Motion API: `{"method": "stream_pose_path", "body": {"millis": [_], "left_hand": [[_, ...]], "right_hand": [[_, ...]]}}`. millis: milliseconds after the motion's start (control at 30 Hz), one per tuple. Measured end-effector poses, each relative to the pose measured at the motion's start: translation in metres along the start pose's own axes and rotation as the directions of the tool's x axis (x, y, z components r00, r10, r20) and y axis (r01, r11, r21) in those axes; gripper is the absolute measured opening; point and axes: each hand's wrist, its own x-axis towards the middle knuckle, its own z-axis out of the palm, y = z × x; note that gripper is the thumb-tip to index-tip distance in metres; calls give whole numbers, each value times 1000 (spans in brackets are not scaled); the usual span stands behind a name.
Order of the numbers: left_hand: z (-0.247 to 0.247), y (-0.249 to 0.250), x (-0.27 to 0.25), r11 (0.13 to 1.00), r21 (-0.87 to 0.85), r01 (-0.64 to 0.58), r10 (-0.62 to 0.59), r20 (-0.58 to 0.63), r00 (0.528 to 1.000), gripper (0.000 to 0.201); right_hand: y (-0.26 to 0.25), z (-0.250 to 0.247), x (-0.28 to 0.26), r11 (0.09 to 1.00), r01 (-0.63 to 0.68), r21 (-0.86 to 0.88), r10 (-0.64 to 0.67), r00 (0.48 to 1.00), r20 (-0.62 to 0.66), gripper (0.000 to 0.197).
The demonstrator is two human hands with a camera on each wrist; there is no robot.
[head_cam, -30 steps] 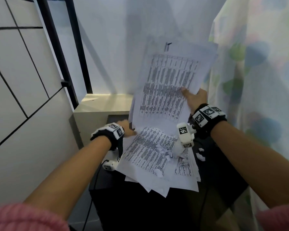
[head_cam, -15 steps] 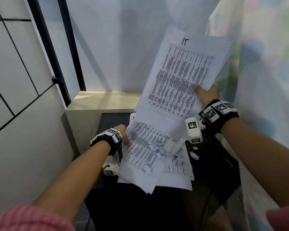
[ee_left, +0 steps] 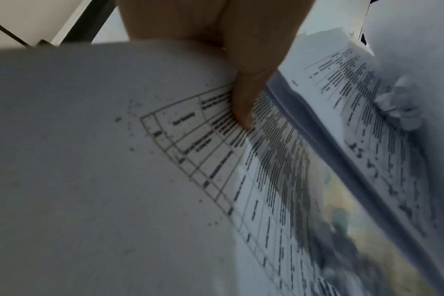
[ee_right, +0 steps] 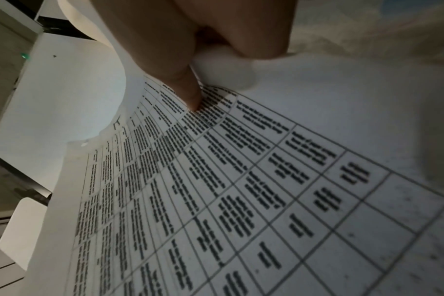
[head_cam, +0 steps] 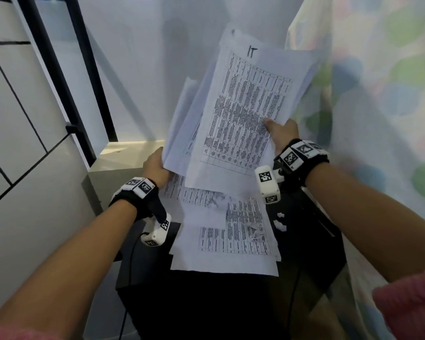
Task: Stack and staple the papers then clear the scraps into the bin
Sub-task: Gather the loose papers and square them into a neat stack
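Printed table sheets (head_cam: 243,111) are held up off the black table (head_cam: 206,303), tilted away from me. My right hand (head_cam: 281,132) pinches their right edge, thumb on the print (ee_right: 190,100). My left hand (head_cam: 156,168) grips the lower left corner of a sheet behind them, thumb on top (ee_left: 243,118). More printed sheets (head_cam: 231,236) lie fanned on the table below, with crumpled white scraps (head_cam: 255,233) on them and two scraps (head_cam: 281,222) on the bare table to the right. No stapler or bin is in view.
A pale ledge (head_cam: 130,153) sits behind the table. A white tiled wall (head_cam: 22,143) stands close on the left with a black frame (head_cam: 54,77). A patterned curtain (head_cam: 378,94) hangs close on the right. Cables (head_cam: 130,266) run down from the wrist cameras.
My left hand rose off the lying sheets and took hold of the lower left corner of the raised ones. My right hand carried its sheets a little higher and rightward.
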Motion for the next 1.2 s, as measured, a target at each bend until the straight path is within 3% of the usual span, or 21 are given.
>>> {"method": "stream_pose_path", "body": {"millis": [100,300,333,400,500,600,667,733,800,900,1000,1067,1133,1200], "left_hand": [[-9,10,-2,993,-108,-54,50,-34,998,59],[-16,17,2,967,-247,-63,67,5,998,50],[-17,19,3,943,-329,-44,57,30,998,46],[-19,27,1,922,-384,-45,68,46,997,15],[-15,33,5,853,-518,58,-13,91,996,44],[-14,37,2,841,-539,54,-15,77,997,34],[-15,40,0,785,-616,70,-23,84,996,27],[-14,40,3,802,-597,-5,5,-1,1000,37],[-15,41,4,864,-464,-198,132,-172,976,46],[-22,53,2,849,-394,-353,253,-283,925,23],[-28,67,0,878,-352,-325,285,-163,945,24],[-29,67,2,895,-344,-284,274,-78,959,41],[-33,66,4,919,-310,-242,227,-86,970,67],[-36,66,3,925,-293,-241,203,-154,967,61]], "right_hand": [[-6,6,2,999,-16,43,16,1000,0,54],[-14,7,5,983,-123,133,111,989,93,66],[-13,8,6,980,-138,140,121,985,125,66],[-6,9,11,975,-170,140,143,972,184,66],[4,14,19,982,-161,98,132,959,249,54],[22,18,44,983,-130,127,95,963,254,95],[17,19,38,980,-106,166,65,970,234,85],[-10,18,-4,983,-101,150,72,980,187,72],[-16,18,-13,988,-67,138,46,988,145,65],[-21,19,-18,980,-40,193,13,990,141,59],[-23,21,-21,978,-34,205,-3,984,177,54],[-23,22,-21,973,-32,230,-15,980,200,48],[-19,22,-18,962,-44,268,-31,963,269,51],[-19,22,-19,960,-56,275,-47,934,354,62]]}}
